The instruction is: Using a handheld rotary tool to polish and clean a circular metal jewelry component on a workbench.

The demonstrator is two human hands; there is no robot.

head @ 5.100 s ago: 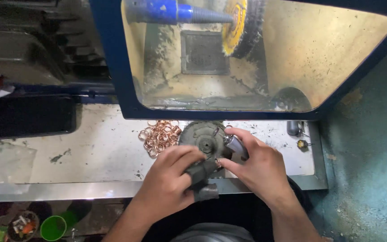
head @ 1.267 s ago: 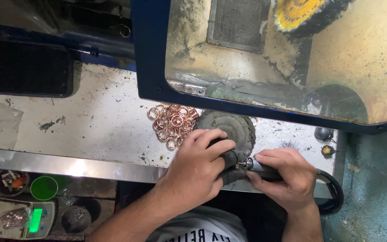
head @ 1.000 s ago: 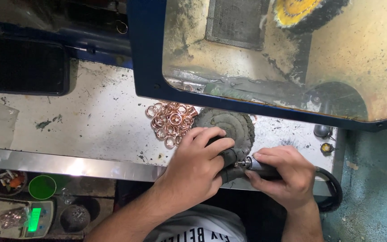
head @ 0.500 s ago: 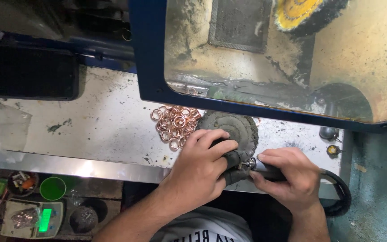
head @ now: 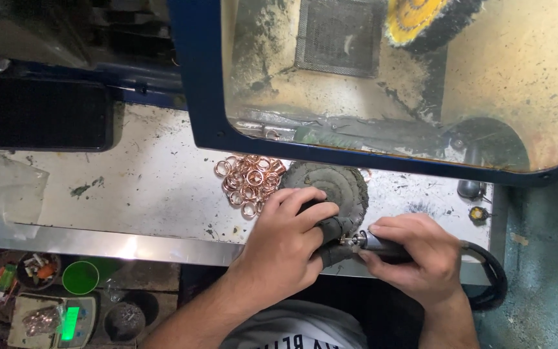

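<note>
Stained white bench (head: 130,194) below a blue-framed polishing cabinet (head: 201,97), with a pile of copper rings (head: 250,184) just beside a dark round buffing pad (head: 337,187). Mid-step at the bench edge: left hand (head: 285,249) clamped on a dark cloth (head: 334,236) whose contents stay hidden, right hand (head: 414,258) closed pen-style around a rotary handpiece (head: 372,242), tip touching the cloth bundle; calls next for a steady pinch and light tip pressure. Much the same grip as half a second ago, though five seconds back both hands cradled the pad itself.
</note>
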